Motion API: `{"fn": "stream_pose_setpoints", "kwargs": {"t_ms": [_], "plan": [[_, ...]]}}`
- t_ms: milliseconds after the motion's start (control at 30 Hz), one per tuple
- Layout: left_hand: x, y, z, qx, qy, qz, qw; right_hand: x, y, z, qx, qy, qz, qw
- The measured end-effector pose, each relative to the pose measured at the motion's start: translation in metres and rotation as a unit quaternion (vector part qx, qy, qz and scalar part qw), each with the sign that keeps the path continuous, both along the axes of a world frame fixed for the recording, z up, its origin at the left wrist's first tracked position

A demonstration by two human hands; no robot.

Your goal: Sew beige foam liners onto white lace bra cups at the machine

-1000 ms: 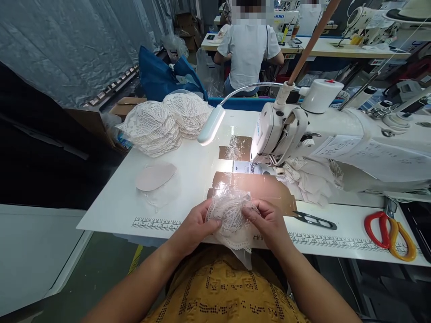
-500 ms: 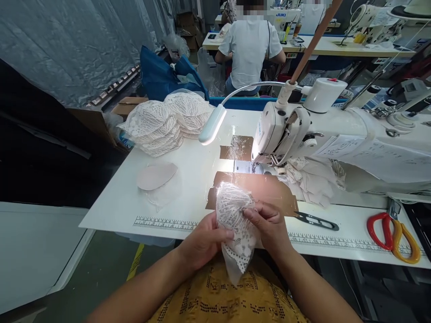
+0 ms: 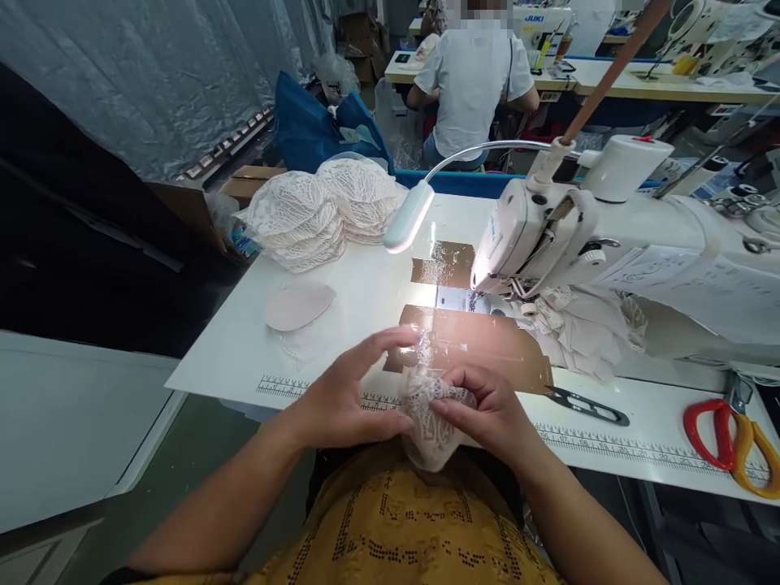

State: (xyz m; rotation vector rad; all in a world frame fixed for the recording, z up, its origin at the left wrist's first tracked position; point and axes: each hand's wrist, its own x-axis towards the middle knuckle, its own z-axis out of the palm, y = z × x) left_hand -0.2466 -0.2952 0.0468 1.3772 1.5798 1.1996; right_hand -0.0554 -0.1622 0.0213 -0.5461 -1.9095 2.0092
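A white lace piece (image 3: pixel 430 426) with a sheer lower edge hangs at the table's front edge, bunched up. My right hand (image 3: pixel 487 406) pinches its upper right part between thumb and fingers. To its left, my left hand (image 3: pixel 347 398) is open, thumb and fingers spread wide; the thumb tip is at the lace's left edge, and I cannot tell whether it touches. Beyond both hands lies brown tape (image 3: pixel 475 337) on the table, in front of the white sewing machine (image 3: pixel 517 236), whose needle area is brightly lit.
Lace cups (image 3: pixel 317 211) are stacked at the back left, with a beige oval pad (image 3: pixel 300 306) nearer. Thread snips (image 3: pixel 588 405) and red-and-orange scissors (image 3: pixel 731 435) lie right. Lace pieces (image 3: pixel 576 329) are heaped beside the machine under a lamp (image 3: pixel 409 216). A person (image 3: pixel 472 89) sits ahead.
My left hand has let go of the lace and spread open to the left. The lace is now more bunched in my right hand. The whole view has shifted slightly.
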Motion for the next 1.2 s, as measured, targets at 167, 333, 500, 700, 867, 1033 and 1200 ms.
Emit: {"fn": "stream_pose_setpoints", "kwargs": {"t_ms": [167, 333, 500, 700, 867, 1033, 1200], "plan": [[0.012, 0.011, -0.009, -0.097, -0.039, -0.085, 0.991, -0.005, -0.007, 0.004, 0.114, 0.018, -0.045, 0.992], [0.016, 0.013, -0.014, -0.092, -0.077, -0.071, 0.990, -0.006, -0.003, 0.003, 0.207, 0.027, -0.118, 0.971], [0.012, 0.020, -0.008, -0.108, -0.099, -0.100, 0.984, -0.006, -0.001, 0.001, 0.211, 0.016, -0.139, 0.967], [0.011, 0.031, -0.006, -0.098, -0.061, -0.095, 0.989, -0.008, 0.001, 0.004, 0.228, 0.012, -0.150, 0.962], [0.011, 0.040, -0.008, -0.085, -0.058, -0.104, 0.989, -0.006, 0.005, 0.005, 0.234, 0.008, -0.151, 0.960], [0.015, 0.048, -0.014, -0.074, -0.130, -0.099, 0.984, -0.004, 0.008, 0.001, 0.159, 0.004, -0.138, 0.978], [0.026, 0.053, -0.031, -0.124, -0.337, -0.036, 0.932, -0.002, 0.020, -0.007, -0.019, -0.039, -0.099, 0.994]]}}
